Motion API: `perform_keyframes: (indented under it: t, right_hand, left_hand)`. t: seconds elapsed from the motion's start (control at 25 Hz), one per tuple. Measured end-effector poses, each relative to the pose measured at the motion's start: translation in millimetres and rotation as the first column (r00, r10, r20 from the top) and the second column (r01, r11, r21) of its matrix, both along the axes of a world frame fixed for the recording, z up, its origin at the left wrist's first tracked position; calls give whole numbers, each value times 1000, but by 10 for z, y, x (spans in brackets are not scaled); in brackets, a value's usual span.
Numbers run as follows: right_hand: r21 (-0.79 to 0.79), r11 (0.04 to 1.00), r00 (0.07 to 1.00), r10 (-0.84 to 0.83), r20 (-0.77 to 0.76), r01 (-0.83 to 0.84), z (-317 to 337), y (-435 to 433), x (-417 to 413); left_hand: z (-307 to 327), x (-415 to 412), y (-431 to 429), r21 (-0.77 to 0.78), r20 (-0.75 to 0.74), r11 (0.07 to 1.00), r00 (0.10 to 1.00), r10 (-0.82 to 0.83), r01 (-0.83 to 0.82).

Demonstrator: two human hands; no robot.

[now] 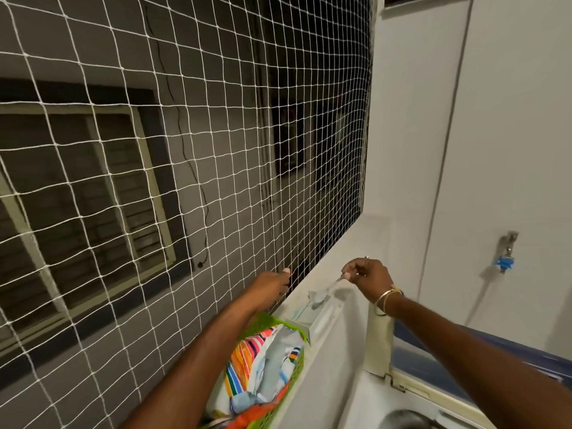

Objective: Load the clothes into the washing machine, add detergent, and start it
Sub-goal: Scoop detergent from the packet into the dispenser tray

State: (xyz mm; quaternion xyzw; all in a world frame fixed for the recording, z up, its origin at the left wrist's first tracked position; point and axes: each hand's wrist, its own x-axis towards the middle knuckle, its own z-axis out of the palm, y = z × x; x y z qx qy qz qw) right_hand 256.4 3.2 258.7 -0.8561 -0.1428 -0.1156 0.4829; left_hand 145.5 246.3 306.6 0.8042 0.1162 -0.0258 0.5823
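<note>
Detergent spoon (327,288) pinched by right hand (368,277) above drawer (309,312); left hand (272,285) curled at netting (185,181), grip unclear.

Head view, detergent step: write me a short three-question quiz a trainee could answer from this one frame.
1. Multiple choice: what does the right hand pinch? A a small spoon; B a bottle cap; C a clothes peg.
2. True or false: the green basket stands to the right of the detergent drawer.
3. Fill in: the tap on the wall carries a ___ fitting.
Key: 1 A, and it is held over the drawer. 2 false, the basket is to the drawer's left. 3 blue.
</note>
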Motion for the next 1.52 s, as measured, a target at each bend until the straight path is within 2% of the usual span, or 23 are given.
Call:
perform_keyframes:
  t: [0.24,0.44,0.68,0.8,0.88,1.0,1.12,1.24,1.36,1.52]
  right_hand:
    - [338,937,982,-27,-187,91,325,-13,-576]
    - [445,891,964,36,-265,89,652,-9,-1323]
    - [371,928,968,112,-223,-22,460,356,-1924]
    - [68,996,998,59,2,-59,241,643,-2137]
    - [-164,983,979,106,175,-77,167,796,-2244]
    - [-353,931,960,181,214,-97,138,943,-2298]
    - [-367,925,980,155,123,-100,134,1083,-2280]
    - [-323,945,998,54,-13,-55,143,1212,-2252]
    - [-223,975,989,-17,-150,-17,123,1267,-2179]
    - [-50,998,962,8,-274,-23,95,1181,-2088]
  left_hand:
    - [53,-267,-90,-67,38,998,999,25,-23]
    - [89,-415,-95,-69,50,998,999,-2,6]
    - [86,-495,-83,-82,80,997,997,10,-4]
    - [107,-545,-63,-68,106,997,994,26,-19]
    - [115,-564,-47,-68,120,997,992,34,-26]
    - [123,-597,-37,-59,125,998,992,31,-23]
    - [105,-624,-11,-50,125,998,991,36,-30]
    - [75,-628,31,-35,132,999,991,35,-31]
    - [66,-605,40,-36,136,999,990,33,-29]
    - [68,-589,36,-46,129,999,991,35,-29]
